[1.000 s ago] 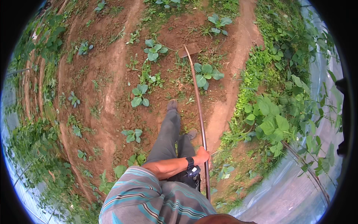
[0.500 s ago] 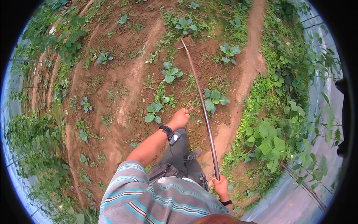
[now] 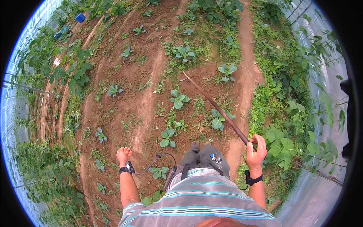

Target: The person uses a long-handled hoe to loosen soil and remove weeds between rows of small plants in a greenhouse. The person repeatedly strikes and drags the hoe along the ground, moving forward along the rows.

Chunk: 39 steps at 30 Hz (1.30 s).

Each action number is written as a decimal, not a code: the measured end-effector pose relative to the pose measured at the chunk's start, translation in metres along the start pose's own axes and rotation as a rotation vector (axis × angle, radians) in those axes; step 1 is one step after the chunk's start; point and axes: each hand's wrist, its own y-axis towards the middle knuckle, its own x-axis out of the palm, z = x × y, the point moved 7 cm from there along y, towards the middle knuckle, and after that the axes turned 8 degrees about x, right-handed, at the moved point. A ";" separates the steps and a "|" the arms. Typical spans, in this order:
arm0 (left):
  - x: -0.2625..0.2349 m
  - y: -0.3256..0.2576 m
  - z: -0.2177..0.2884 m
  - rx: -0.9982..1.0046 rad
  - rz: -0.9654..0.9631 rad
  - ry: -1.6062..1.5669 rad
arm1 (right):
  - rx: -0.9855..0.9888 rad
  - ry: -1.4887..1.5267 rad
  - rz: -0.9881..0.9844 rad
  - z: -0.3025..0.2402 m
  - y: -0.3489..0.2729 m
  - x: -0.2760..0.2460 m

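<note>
My right hand (image 3: 255, 152) grips the near end of a long brown wooden handle (image 3: 215, 107) that slants up and left, with its far end on the soil among young green plants (image 3: 178, 100). My left hand (image 3: 123, 154) hangs free at my left side, fingers curled, holding nothing; it wears a dark wrist strap with a thin cable (image 3: 155, 162) running toward my waist. My striped shirt and grey trousers fill the bottom centre.
Red-brown soil beds with furrows run away from me, dotted with small leafy seedlings (image 3: 226, 70). Dense green weeds and vines (image 3: 287, 113) line the right side beside a pale plastic sheet. Taller plants (image 3: 72, 75) border the left. A blue container (image 3: 79, 17) sits far top left.
My left hand has let go of the handle and dropped to my left side. My right hand now holds the handle alone, and the handle has swung to slant leftward.
</note>
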 end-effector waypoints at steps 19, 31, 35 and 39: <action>-0.299 -0.334 -0.179 -0.287 0.829 -0.380 | -0.468 0.764 -0.089 -0.137 0.172 0.056; -0.391 -0.390 -0.125 -0.093 0.934 -0.208 | -0.538 0.875 -0.093 -0.203 0.207 0.112; -0.384 -0.334 -0.053 0.060 0.723 -0.191 | -0.555 0.832 -0.076 -0.242 0.193 0.148; -0.329 -0.284 0.035 0.235 0.423 -0.218 | -0.505 0.801 -0.049 -0.275 0.180 0.181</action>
